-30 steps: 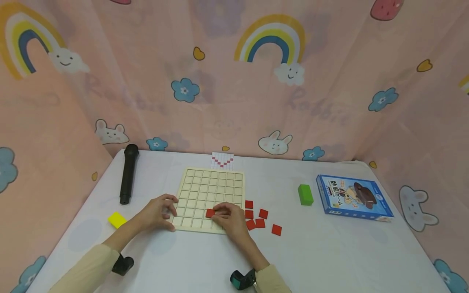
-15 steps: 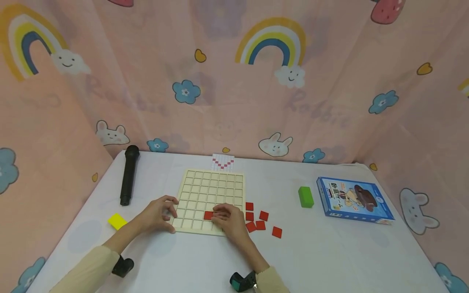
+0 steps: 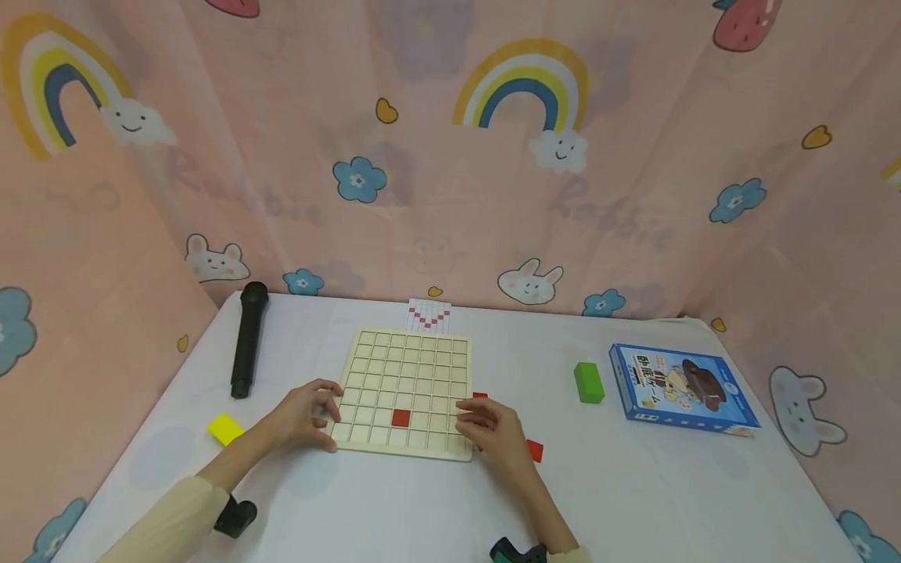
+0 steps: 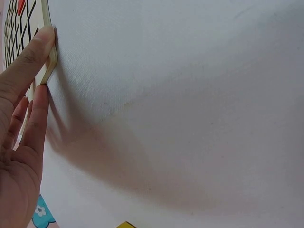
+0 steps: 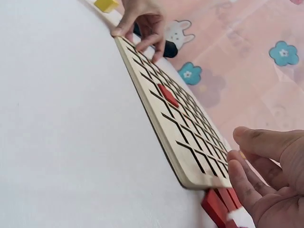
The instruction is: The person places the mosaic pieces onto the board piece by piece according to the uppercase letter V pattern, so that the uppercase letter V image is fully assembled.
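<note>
A pale wooden grid board [image 3: 408, 360] lies on the white table, with one red square tile [image 3: 400, 418] in a cell near its front. My left hand [image 3: 299, 414] holds the board's front left corner; the left wrist view has the thumb on one edge and the fingers along the other. Over the right edge of the board is my right hand [image 3: 498, 434], its fingers loosely bent with nothing between them in the right wrist view. Loose red tiles [image 5: 216, 206] lie beside the board below this hand, which hides most of them in the head view.
Behind the board lies a card [image 3: 428, 316] with a red stepped V pattern. A black microphone [image 3: 249, 340] and a yellow block [image 3: 225, 428] are on the left. To the right sit a green block [image 3: 589, 382] and a blue box [image 3: 683, 389].
My right hand has let go of the red tile, which now lies flat in a cell, and has moved right to the loose tiles. My left hand has stayed at the board's corner.
</note>
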